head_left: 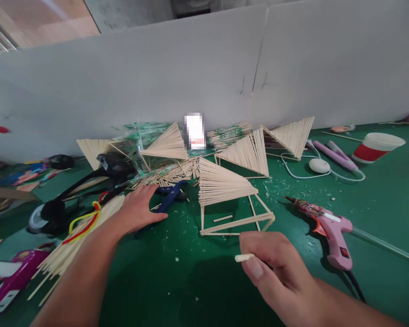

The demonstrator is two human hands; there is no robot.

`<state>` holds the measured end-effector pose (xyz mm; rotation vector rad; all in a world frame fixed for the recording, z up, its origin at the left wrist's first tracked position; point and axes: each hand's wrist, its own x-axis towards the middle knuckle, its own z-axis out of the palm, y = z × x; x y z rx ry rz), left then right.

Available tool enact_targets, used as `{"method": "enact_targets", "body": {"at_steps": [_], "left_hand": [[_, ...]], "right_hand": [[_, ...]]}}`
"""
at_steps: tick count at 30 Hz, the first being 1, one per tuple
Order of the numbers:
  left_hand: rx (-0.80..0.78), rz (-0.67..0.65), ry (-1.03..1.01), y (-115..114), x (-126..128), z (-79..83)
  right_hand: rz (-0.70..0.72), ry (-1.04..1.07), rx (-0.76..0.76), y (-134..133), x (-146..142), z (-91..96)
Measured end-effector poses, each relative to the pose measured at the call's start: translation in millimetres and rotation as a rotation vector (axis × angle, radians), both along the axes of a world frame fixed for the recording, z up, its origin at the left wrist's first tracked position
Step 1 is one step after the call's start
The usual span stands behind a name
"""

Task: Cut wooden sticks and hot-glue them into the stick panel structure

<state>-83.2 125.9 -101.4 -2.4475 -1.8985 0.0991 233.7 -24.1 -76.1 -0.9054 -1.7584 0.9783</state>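
Note:
My right hand (pixel 276 268) is closed in a pinch on a thin pale stick (pixel 243 258) whose end pokes out to the left, just in front of a triangular stick frame (pixel 225 195) standing on the green table. My left hand (pixel 139 206) reaches forward, its fingers curled down on the blue-handled cutters (pixel 170 196) beside a scatter of loose sticks (pixel 167 175). A pink glue gun (pixel 327 227) lies to the right of my right hand.
Several more fan-shaped stick frames (pixel 248 152) stand along the grey cardboard wall (pixel 191 77). A stick bundle (pixel 78 240) tied with yellow and red wire lies at left near a black device (pixel 88 181). A red-and-white paper cup (pixel 375 147), white cable and pink tools sit at right.

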Motion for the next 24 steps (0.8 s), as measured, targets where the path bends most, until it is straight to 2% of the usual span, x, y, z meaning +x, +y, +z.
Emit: {"method": "enact_targets", "body": {"at_steps": [4,9,12,14,16,19,24], "left_hand": [[0.112,-0.019,0.029,-1,5,2.4],[0.280,-0.070,0.023,-13,10,21.2],[0.421,-0.106,-0.117,-24,16,35.1],[0.487,-0.176,-0.258,-35,23,42.4],[0.510,-0.283,-0.343,-46,34,45.9],[0.514,-0.406,-0.385,-65,55,43.2],[0.337,-0.505,-0.464,-89,88,31.2]], "right_hand": [[0.027,0.000,-0.008,1,-2,-4.8],[0.005,0.004,0.026,-1,-2,-8.2],[-0.021,0.025,0.057,-3,-2,-6.7],[-0.046,0.040,0.072,-2,-2,-4.7],[-0.080,0.039,0.086,-2,-2,-2.6],[-0.141,0.023,0.112,0,-2,0.0],[-0.180,0.021,0.098,0,-2,1.0]]}}
